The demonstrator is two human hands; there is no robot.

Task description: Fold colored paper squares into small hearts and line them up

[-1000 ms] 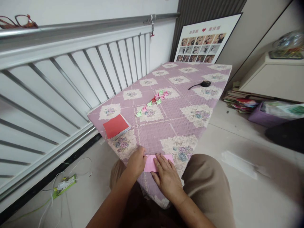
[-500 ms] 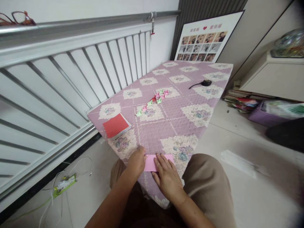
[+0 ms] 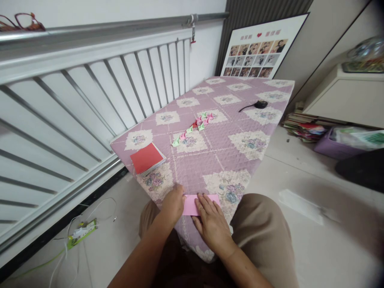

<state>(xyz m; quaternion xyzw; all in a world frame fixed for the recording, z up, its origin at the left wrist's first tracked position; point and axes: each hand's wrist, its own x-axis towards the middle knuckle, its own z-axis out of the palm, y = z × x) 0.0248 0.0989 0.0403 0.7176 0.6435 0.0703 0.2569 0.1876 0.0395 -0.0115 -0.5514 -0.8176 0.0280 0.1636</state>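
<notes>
A pink sheet of paper (image 3: 191, 205), an oblong that looks folded, lies flat at the near end of the cloth-covered table (image 3: 192, 168). My left hand (image 3: 174, 204) is closed at the paper's left edge, its fingers curled over that end. Across the right part of the paper lies my right hand (image 3: 211, 218), palm down with fingers stretched out, pressing on it. Farther up the table sits a stack of paper (image 3: 147, 158) with a red sheet on top. Beyond it stand several small folded paper pieces (image 3: 192, 129) in green, pink and red, in a loose row.
A black round object with a short cord (image 3: 260, 105) rests toward the far right of the table. Along the left runs a white radiator (image 3: 90, 96). A power strip (image 3: 82, 234) with cables lies on the floor. A photo board (image 3: 255, 52) leans behind the table.
</notes>
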